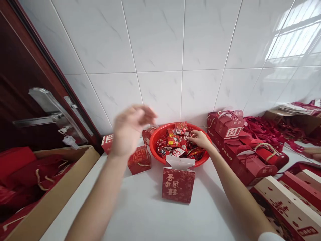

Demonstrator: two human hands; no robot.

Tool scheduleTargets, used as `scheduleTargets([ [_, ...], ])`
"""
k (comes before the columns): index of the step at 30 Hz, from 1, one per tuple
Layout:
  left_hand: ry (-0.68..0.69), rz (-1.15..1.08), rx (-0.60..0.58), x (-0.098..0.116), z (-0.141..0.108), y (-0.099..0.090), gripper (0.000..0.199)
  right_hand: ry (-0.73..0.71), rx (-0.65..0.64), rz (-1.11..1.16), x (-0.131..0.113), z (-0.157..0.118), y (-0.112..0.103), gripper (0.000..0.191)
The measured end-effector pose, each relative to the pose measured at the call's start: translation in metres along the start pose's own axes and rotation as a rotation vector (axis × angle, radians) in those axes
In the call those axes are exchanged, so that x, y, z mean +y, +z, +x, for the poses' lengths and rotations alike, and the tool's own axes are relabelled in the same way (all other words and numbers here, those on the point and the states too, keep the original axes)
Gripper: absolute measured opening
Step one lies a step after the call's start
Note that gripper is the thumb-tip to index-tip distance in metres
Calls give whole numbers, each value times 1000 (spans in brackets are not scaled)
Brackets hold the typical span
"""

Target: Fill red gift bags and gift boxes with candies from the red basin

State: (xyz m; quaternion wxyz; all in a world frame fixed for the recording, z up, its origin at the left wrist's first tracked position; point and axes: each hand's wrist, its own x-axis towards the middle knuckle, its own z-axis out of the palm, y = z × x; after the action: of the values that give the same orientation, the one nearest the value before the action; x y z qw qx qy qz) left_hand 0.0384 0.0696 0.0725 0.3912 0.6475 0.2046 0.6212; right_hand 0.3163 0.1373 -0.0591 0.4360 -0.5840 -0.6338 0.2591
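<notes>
A red plastic basket (153,152) full of wrapped candies (173,142) stands against the tiled wall. My right hand (199,140) reaches into it from the right, fingertips pinched at a small wrapped candy (187,135). Up in the air to the left of the basket is my left hand (130,127), smeared by motion; its fingers look bent, and whether anything is in them cannot be made out. Directly in front of the basket, an upright red gift box (178,185) with gold characters has its white top flaps raised and parted.
Red gift boxes (139,160) stand left of the basket. More boxes (233,137) and red ribbons (258,129) crowd the right side, with another person's hand (312,152) at the far right edge. A cardboard carton (82,160) of red bags sits left, below the door handle (35,120).
</notes>
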Motion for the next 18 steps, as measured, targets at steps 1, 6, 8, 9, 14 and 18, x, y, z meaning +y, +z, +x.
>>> scheduleTargets([
  [1, -47, 14, -41, -10, -2, 3, 23, -7, 12, -1, 1, 0, 1, 31],
  [6, -314, 187, -164, -72, -16, 12, 26, -37, 133, 139, 1, 2, -2, 41],
  [8, -357, 266, -207, -91, -18, 11, 27, -39, 168, 251, 1, 3, -4, 43],
  [9, -364, 306, -232, -99, -18, 10, 28, -37, 180, 307, 1, 3, -5, 44],
  [14, -373, 511, -392, -123, -14, 10, 26, -18, 300, 327, 4, 0, -9, 46],
  [18, -359, 655, -608, -132, -5, 22, 26, -30, 464, 107, 3, -4, -10, 38],
])
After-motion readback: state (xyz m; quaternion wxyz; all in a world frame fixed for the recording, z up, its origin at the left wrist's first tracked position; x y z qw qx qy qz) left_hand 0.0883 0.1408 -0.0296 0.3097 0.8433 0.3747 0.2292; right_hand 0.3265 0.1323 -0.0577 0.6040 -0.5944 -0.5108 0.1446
